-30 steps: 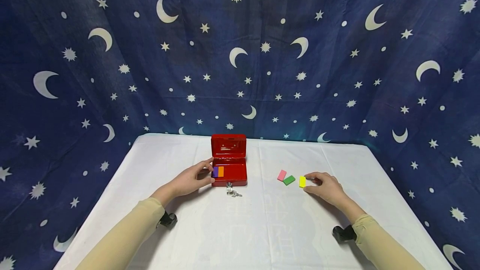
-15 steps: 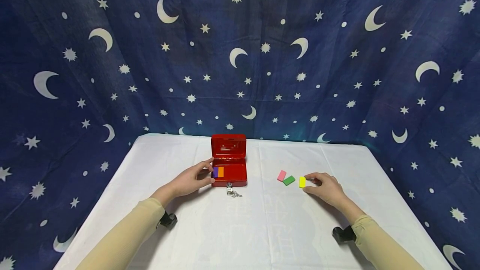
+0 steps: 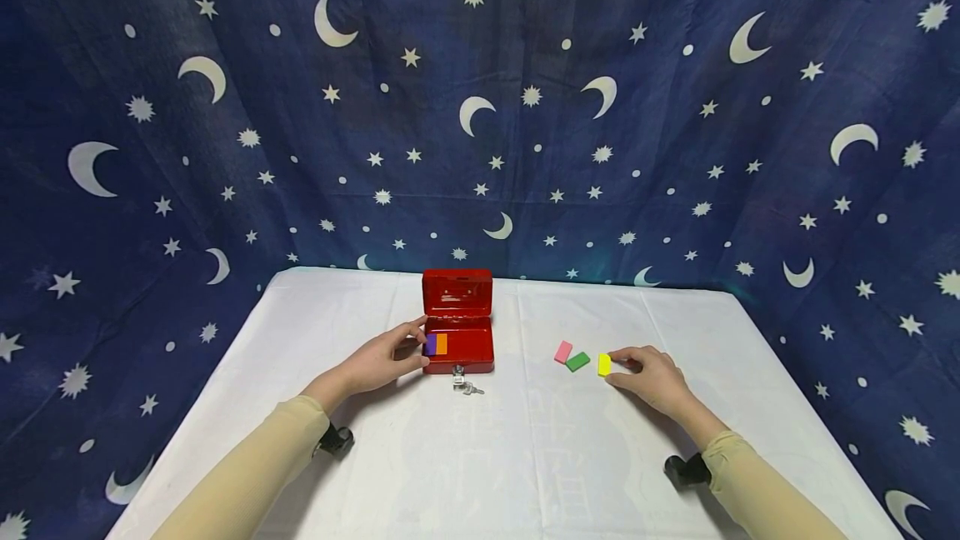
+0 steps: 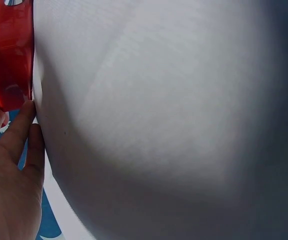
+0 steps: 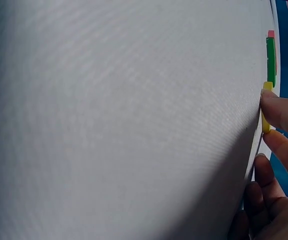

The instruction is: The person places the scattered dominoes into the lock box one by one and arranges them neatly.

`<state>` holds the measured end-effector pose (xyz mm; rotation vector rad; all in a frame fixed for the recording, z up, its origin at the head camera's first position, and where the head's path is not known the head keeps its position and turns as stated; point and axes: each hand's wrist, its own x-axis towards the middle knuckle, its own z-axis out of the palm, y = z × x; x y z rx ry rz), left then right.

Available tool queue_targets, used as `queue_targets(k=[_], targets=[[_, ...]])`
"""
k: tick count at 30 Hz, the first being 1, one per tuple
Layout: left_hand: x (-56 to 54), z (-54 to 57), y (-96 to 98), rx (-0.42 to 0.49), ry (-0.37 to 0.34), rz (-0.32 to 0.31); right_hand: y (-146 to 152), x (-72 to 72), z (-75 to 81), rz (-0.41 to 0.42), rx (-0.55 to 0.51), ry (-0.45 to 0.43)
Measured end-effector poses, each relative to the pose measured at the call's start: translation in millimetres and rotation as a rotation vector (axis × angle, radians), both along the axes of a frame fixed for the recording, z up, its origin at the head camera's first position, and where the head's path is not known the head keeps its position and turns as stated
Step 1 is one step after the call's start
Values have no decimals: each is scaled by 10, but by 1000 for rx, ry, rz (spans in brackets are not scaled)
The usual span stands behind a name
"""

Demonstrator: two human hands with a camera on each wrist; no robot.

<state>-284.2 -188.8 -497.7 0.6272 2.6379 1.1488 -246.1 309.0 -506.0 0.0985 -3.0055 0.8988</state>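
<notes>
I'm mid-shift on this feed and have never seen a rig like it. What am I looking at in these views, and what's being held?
There is no machine here: these are a person's two bare hands. The wide picture comes from a camera on the head, looking forward and down. The other two come from cameras on each wrist, so the white table fills most of them.

The left hand touches the left end of an open red box. Inside lie a purple block and an orange block; keys lie in front. The right hand pinches a yellow block between thumb and finger. Beside it lie a green block and a pink block.
</notes>
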Motion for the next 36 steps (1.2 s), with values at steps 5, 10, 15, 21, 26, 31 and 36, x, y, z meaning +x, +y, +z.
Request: queue_targets(k=[5,10,15,21,26,31,36], targets=[[2,2,5,0,-2,4,7,-11,-8,-6,0,-6],[3,-10,1,-3,1,7,8,-27,-9,-4,-4,-23],[0,-17,0,0,6,1,1,-27,-7,-5,-14,-23],[-8,-18,-2,1,4,0,-13,-25,0,-10,-49,-32],[-9,-16,-1,5,-5,1,-8,-30,-8,-15,-62,-45],[-8,-14,4,-2,-8,7,-2,-34,-12,-10,-59,-38],[-6,-14,6,1,-12,5,-3,-39,-12,-3,-39,-25]])
